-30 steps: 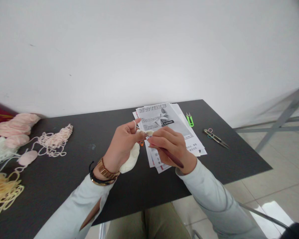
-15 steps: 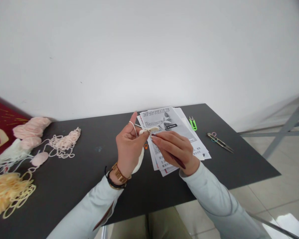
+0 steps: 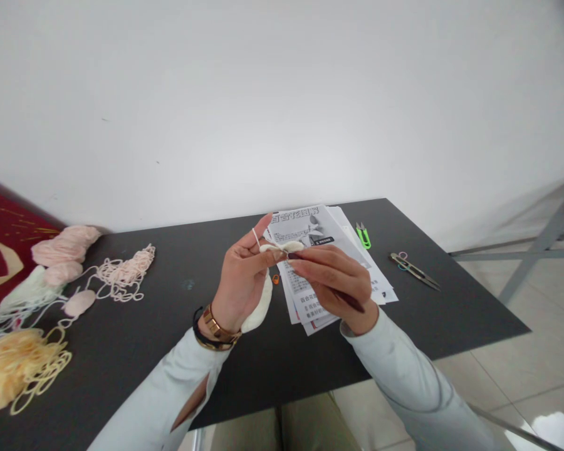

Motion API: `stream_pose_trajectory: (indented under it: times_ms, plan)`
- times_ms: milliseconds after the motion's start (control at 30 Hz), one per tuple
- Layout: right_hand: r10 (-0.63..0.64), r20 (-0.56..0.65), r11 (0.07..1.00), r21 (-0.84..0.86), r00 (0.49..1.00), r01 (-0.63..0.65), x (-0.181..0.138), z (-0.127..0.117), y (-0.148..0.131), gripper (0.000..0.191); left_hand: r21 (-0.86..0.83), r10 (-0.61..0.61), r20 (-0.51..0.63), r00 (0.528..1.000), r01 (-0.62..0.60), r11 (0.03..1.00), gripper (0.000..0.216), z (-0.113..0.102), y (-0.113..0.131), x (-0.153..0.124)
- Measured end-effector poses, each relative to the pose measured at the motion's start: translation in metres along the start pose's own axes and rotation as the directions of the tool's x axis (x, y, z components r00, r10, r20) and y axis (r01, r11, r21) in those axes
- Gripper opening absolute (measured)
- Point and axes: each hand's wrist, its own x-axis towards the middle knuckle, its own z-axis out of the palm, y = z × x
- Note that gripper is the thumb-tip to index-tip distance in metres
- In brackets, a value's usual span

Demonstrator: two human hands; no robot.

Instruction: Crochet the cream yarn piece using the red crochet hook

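Left hand pinches cream yarn piece; right hand grips dark-handled tool against it, above surface. Red bag-like item far left, beside pink yarn; inside hidden.

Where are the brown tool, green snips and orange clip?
Brown tool [image 3: 350, 301], head view: exposed rear length of its handle.
Green snips [image 3: 365, 239], head view: on the green handle.
Orange clip [image 3: 276, 280], head view: middle of its body.

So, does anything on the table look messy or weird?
Yes: some pink yarn lies tangled in loose loops on the left of the table, and the papers are stacked crookedly, edges uneven. Nothing looks spilled.
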Motion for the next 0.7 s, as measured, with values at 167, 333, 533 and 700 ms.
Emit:
stream_pose_trajectory:
  times_ms: [167, 333, 533, 700]
  plan:
    - [-0.181, 0.159, 0.908, -0.352, 0.971, 0.227, -0.0049, -0.0008, -0.0034, 0.030, 0.201, 0.202, -0.042, 0.978, -0.190, 0.961, 0.060, -0.0019, -0.0049, -0.0014]
    - [-0.153, 0.170, 0.904, -0.373, 0.973, 0.207, -0.0037, 0.0006, -0.0072, 0.031, 0.459, 0.389, -0.010, 0.921, -0.341, 0.820, 0.023, -0.0043, -0.0078, -0.0028]
    - [-0.107, 0.133, 0.947, -0.288, 0.985, 0.141, -0.0041, 0.0012, -0.0076, 0.033, 0.491, 0.390, 0.022, 0.920, -0.350, 0.798, 0.014, -0.0044, -0.0069, -0.0029]
    - [-0.064, 0.099, 0.967, -0.238, 0.993, 0.086, -0.0048, 0.0010, -0.0064, 0.040, 0.447, 0.353, 0.002, 0.936, -0.316, 0.837, 0.014, -0.0033, -0.0055, -0.0037]
